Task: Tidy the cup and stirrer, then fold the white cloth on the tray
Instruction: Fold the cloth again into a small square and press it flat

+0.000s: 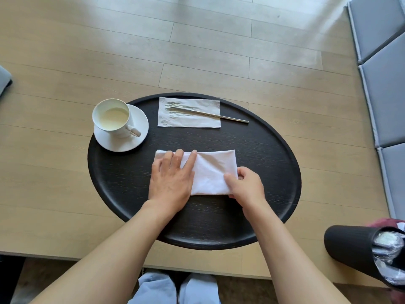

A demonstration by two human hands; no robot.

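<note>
White cloth [210,172] lengthwise left-right

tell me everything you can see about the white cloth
The white cloth is soft, lightly creased fabric, folded into a wide rectangle lying flat on the near middle of the dark oval tray. The left hand presses flat on its left part; the right hand pinches its near right corner. Nothing else touches it.

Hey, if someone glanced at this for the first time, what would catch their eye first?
Probably the two hands on the white cloth at the middle of the dark oval tray: the left hand lies flat on it, the right hand pinches its right edge. Next, the cup on its saucer at the tray's far left.
</note>
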